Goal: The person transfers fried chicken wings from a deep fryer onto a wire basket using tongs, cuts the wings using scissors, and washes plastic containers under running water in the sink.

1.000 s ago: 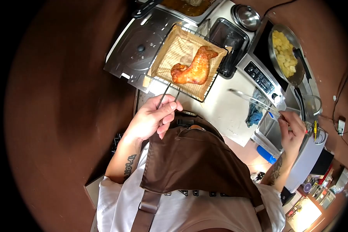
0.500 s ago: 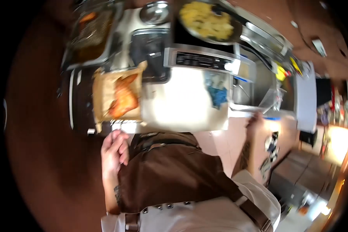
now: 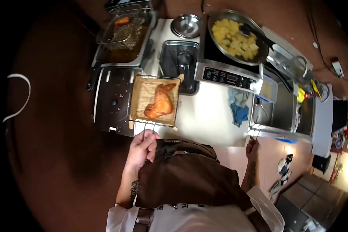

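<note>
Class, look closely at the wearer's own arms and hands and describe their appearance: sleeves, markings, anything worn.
The left hand and right hand are both bare, without gloves. Dark tattoos mark both forearms; the left tattoo looks like lettering, while the right one is too small to read. White sleeves leave the forearms uncovered.

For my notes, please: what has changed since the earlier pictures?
The right hand moved the tongs rightward, from over the worktop to near the sink's front edge. The view turned too. Nothing was visibly grasped or released: the left hand still holds the basket, chicken inside.
</note>
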The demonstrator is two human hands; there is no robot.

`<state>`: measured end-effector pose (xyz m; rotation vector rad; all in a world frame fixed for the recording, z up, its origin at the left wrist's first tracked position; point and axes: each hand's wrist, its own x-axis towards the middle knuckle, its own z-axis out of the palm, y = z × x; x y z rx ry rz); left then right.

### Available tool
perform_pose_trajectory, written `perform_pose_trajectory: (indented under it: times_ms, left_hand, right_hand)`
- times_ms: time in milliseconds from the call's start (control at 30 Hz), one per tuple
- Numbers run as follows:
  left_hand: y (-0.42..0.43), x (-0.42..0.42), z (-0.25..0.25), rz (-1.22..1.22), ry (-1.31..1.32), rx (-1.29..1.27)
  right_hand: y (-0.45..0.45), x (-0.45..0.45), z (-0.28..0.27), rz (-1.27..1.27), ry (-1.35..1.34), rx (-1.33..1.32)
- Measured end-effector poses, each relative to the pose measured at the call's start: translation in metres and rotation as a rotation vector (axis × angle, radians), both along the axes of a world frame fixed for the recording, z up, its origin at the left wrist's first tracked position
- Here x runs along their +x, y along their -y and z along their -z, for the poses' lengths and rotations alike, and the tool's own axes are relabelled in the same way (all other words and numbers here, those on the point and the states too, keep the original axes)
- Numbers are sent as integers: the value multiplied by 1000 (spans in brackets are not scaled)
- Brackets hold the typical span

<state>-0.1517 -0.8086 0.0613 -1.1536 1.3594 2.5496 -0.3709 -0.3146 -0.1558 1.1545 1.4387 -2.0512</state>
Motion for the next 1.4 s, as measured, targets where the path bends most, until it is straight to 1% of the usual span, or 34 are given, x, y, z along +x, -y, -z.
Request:
perform_pose_trajectory:
  times_ms: [33, 100, 167, 200, 233, 300, 367, 400, 500, 567, 600, 633, 667, 700, 767, 833, 900, 967, 1067, 1167, 1200, 1233, 1300, 1333, 1400]
  left_hand:
    - [2, 2, 3, 14, 16, 7]
    - [5, 8, 9, 7, -14, 14]
    - [5, 7, 10, -10, -6, 29]
    - [6, 8, 9, -16, -3, 28]
    - [8, 11, 14, -23, -12, 49]
    - [12, 13, 19, -22, -30, 43]
    - [16, 16, 18, -35, -30, 40]
    - [20, 17, 19, -43, -32, 37]
    - [27, 23, 24, -46, -37, 32]
    - [30, 30, 29, -74, -65, 55]
    - [33, 31, 31, -85, -82, 64]
    - [35, 31, 28, -94, -94, 73]
    - [38, 32, 25, -93, -92, 73]
    - [40, 33, 25, -99, -97, 82]
    - [46, 38, 27, -112, -115, 89]
    - [52, 45, 32, -111, -141, 113]
    - [58, 52, 37, -115, -143, 122]
    - [63, 59, 41, -107, -148, 130]
    - [72, 67, 49, -80, -145, 128]
    - [81, 71, 55, -72, -141, 136]
    - [83, 70, 57, -68, -142, 136]
    - [86, 71, 58, -65, -142, 139]
    - [89, 74, 56, -59, -130, 136]
    - [91, 74, 53, -54, -118, 129]
    - [97, 76, 53, -35, -122, 140]
  right_hand:
    - [19, 9, -12, 19, -30, 91]
    - [57, 31, -45, -182, -266, 222]
    - [92, 43, -73, -397, -408, 295]
    - [109, 49, -88, -476, -445, 283]
    - [127, 50, -102, -504, -438, 253]
    - [153, 47, -116, -553, -497, 106]
    - [176, 39, -130, -688, -574, 42]
    - [195, 36, -145, -725, -576, 22]
    - [223, 21, -177, -1003, -585, 81]
    - [254, 3, -192, -1086, -782, 383]
    - [282, -9, -209, -1168, -1073, 712]
    - [303, -33, -215, -1196, -1157, 779]
    - [341, -43, -240, -1183, -1277, 872]
    - [381, -53, -267, -1235, -1348, 960]
    - [451, -75, -294, -1296, -1494, 1082]
    - [519, -102, -294, -1265, -1798, 1313]
    - [581, -118, -289, -1313, -1920, 1503]
    - [634, -138, -275, -1429, -1912, 1649]
    - [685, -145, -257, -1560, -1826, 1817]
    - [708, -151, -248, -1625, -1757, 1806]
    - [710, -156, -253, -1683, -1617, 1848]
    - [706, -158, -258, -1605, -1613, 1825]
    - [697, -167, -273, -1656, -1485, 1656]
    - [688, -183, -270, -1604, -1594, 1497]
    - [663, -192, -289, -1732, -1343, 1091]
